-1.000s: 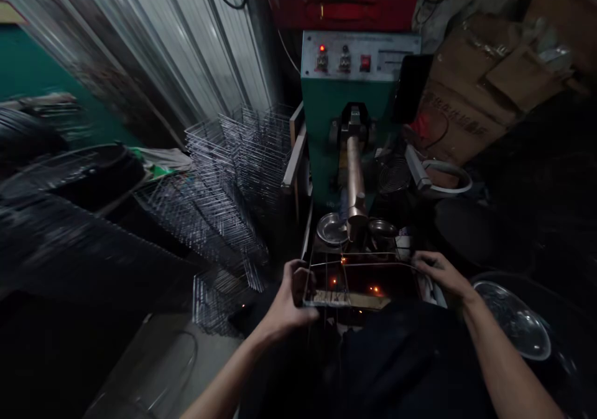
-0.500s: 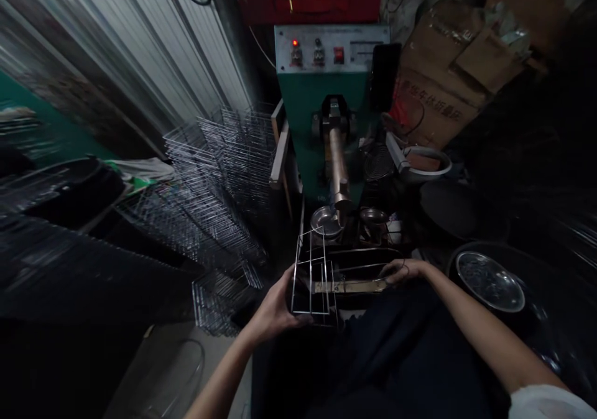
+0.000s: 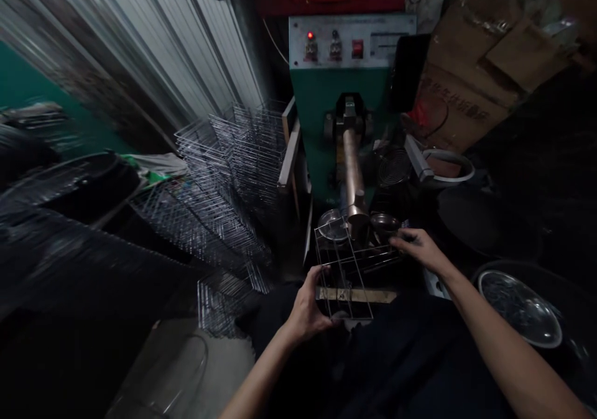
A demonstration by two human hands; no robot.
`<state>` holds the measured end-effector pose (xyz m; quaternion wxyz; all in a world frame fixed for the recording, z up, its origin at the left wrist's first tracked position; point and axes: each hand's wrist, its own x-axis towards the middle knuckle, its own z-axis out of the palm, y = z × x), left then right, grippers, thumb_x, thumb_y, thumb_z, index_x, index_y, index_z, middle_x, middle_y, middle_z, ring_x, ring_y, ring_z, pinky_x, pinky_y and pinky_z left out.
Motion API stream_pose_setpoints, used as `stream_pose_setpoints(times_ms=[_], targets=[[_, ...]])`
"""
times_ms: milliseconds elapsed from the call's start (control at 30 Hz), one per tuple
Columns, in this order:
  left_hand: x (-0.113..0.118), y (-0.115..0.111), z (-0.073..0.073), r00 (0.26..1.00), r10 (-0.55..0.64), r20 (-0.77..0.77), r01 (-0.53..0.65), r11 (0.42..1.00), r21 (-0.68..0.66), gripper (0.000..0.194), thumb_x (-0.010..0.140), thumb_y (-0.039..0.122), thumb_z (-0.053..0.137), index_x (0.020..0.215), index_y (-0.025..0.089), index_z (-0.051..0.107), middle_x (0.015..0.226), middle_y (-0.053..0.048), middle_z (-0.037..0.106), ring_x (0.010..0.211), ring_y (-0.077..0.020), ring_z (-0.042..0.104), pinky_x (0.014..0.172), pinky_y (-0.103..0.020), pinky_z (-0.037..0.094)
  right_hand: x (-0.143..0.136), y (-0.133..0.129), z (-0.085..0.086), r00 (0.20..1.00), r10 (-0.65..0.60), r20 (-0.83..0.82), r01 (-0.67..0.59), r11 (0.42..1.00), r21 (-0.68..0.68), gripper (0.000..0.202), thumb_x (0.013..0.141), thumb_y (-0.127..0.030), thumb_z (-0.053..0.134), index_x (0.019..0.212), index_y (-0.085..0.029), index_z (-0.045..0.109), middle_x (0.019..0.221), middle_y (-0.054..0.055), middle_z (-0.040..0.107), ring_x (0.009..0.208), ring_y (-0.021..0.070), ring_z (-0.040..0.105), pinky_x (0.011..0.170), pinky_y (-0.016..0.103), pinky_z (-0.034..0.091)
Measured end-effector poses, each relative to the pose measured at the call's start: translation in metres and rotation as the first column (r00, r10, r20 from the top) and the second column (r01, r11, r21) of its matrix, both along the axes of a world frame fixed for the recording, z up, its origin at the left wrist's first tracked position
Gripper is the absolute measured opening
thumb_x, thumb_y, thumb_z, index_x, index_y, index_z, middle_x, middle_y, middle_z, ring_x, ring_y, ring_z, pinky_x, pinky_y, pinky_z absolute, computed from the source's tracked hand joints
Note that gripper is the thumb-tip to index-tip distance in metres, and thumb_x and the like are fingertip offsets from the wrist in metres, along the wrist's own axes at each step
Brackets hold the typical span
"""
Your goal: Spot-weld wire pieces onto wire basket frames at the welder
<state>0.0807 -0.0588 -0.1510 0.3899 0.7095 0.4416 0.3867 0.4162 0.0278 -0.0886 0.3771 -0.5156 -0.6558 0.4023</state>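
Left hand (image 3: 308, 307) pinches silver rectangular wire frame (image 3: 344, 260) at 2 o'clock; right hand (image 3: 422, 249) pinches thin silver rod (image 3: 377, 253), frame at 8 o'clock

The wire frame (image 3: 359, 268) in the left hand (image 3: 308, 306) is silver and crisscrossed. Past that hand, the machine (image 3: 313, 105) is green.

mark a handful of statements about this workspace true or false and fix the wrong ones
1. The left hand grips a wire frame. True.
2. The right hand rests on the control panel. False: it pinches a thin wire, well below the panel.
3. Wire racks are stacked left of the green machine. True.
4. The panel's red indicator light is off. False: the light glows red.
5. Cardboard stands to the machine's right. True.
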Motion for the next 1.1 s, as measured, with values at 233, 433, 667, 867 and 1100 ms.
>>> stream_pose_setpoints(times_ms=[233, 433, 667, 867, 1100], targets=[[0.005, 0.012, -0.009, 0.998, -0.022, 0.060, 0.021, 1.000, 0.020, 0.101, 0.060, 0.021, 0.086, 0.143, 0.026, 0.028, 0.139, -0.015, 0.052, 0.135, -0.0353, 0.056, 0.118, -0.057, 0.045, -0.003, 0.019, -0.009, 0.999, -0.037, -0.006, 0.037, 0.999, 0.009, 0.058, 0.081, -0.070, 0.075, 0.060, -0.018, 0.058, 0.060, -0.001, 0.046, 0.058, 0.0141, 0.041, 0.054, 0.027, 0.031], [0.004, 0.020, -0.018, 0.989, -0.061, 0.133, 0.063, 0.998, -0.010, 0.102, 0.060, 0.022, 0.085, 0.144, 0.024, 0.028, 0.142, -0.016, 0.050, 0.139, -0.0371, 0.053, 0.120, -0.059, 0.042, -0.003, 0.029, -0.019, 0.999, -0.051, 0.019, 0.050, 0.998, 0.036, 0.057, 0.082, -0.068, 0.075, 0.062, -0.018, 0.056, 0.062, -0.001, 0.045, 0.062, 0.0146, 0.041, 0.058, 0.028, 0.030], [0.004, 0.025, -0.018, 0.981, -0.062, 0.184, 0.071, 0.997, -0.042, 0.104, 0.059, 0.022, 0.087, 0.145, 0.024, 0.027, 0.143, -0.018, 0.050, 0.139, -0.0390, 0.053, 0.121, -0.061, 0.040, 0.000, 0.033, -0.022, 0.997, -0.055, 0.048, 0.053, 0.998, 0.044, 0.055, 0.085, -0.065, 0.075, 0.063, -0.018, 0.056, 0.062, -0.002, 0.046, 0.063, 0.0147, 0.042, 0.059, 0.028, 0.032], [0.005, 0.033, -0.017, 0.984, -0.071, 0.161, 0.070, 0.997, 0.013, 0.102, 0.061, 0.025, 0.088, 0.144, 0.022, 0.030, 0.139, -0.017, 0.053, 0.136, -0.0361, 0.057, 0.119, -0.055, 0.044, -0.003, 0.033, -0.017, 0.997, -0.060, 0.055, 0.059, 0.998, 0.032, 0.057, 0.083, -0.068, 0.074, 0.061, -0.019, 0.054, 0.060, -0.003, 0.046, 0.061, 0.0146, 0.042, 0.059, 0.029, 0.031], [0.002, 0.036, -0.017, 0.993, -0.070, 0.098, 0.069, 0.997, 0.018, 0.099, 0.061, 0.028, 0.088, 0.142, 0.024, 0.033, 0.135, -0.013, 0.054, 0.130, -0.0330, 0.058, 0.114, -0.052, 0.050, 0.001, 0.031, -0.013, 0.990, -0.104, 0.096, 0.093, 0.989, 0.117, 0.048, 0.084, -0.064, 0.074, 0.069, -0.020, 0.060, 0.067, -0.001, 0.053, 0.067, 0.0190, 0.049, 0.065, 0.031, 0.037]])
